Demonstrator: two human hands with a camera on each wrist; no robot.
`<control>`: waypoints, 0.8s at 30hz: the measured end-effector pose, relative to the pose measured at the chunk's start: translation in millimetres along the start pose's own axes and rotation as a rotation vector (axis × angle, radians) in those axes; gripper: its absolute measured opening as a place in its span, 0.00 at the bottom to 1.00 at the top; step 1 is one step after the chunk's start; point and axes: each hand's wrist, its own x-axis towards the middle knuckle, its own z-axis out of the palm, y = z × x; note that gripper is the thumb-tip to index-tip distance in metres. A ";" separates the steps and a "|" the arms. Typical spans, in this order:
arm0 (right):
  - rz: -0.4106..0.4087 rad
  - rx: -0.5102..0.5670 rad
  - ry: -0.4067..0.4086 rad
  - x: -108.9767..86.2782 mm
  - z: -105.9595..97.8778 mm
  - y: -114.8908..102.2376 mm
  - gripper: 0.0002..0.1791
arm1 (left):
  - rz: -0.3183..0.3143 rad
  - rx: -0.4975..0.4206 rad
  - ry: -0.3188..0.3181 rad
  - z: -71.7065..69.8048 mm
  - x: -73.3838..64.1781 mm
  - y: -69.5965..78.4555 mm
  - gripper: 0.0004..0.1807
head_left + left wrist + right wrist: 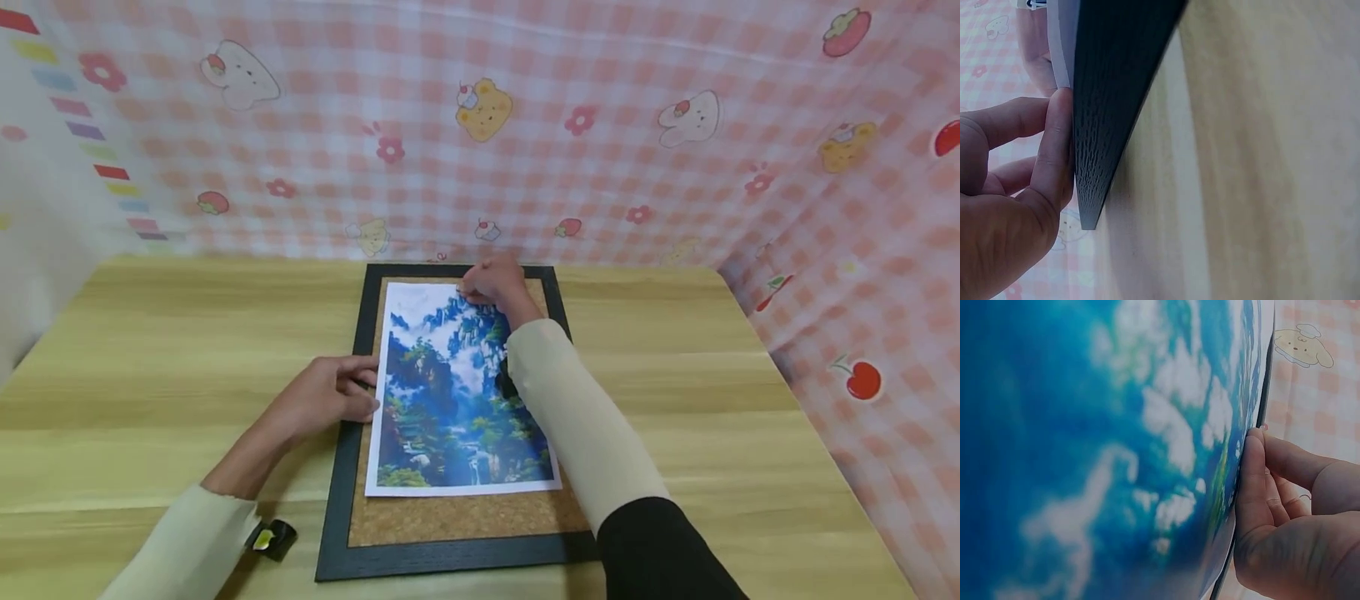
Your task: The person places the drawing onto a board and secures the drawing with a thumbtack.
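A printed landscape picture (pixel 450 400) with blue mountains and a white border lies over a cork board (pixel 465 521) in a dark wooden frame (pixel 457 553). My left hand (pixel 341 392) is at the picture's left side, its thumb and fingers touching the border and frame. In the left wrist view, the left fingertips (pixel 1060 97) come together at the paper's edge. Up at the picture's top edge, my right hand (pixel 495 283) has its fingers bent against the paper. The right wrist view shows its thumb and index fingertips (pixel 1254 436) together; I cannot tell what lies between them.
The board rests on a wood-grain table (pixel 187 350), its far side close to a pink checked cloth (pixel 420 192) hung behind. More patterned cloth (pixel 885 292) hangs along the right. A small black device (pixel 273 540) sits at my left wrist.
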 end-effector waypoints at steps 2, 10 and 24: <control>0.000 -0.020 -0.007 0.2 4.3 -2.1 0.06 | -0.011 -0.018 0.014 0.1 -3.5 -1.2 0.36; -0.004 -0.050 0.015 -1.0 8.9 -5.6 0.04 | 0.000 -0.011 0.017 -0.3 -6.2 -2.1 0.37; -0.009 -0.033 0.032 -0.8 4.1 -3.1 0.03 | 0.003 -0.015 0.001 2.2 -2.0 -0.7 0.35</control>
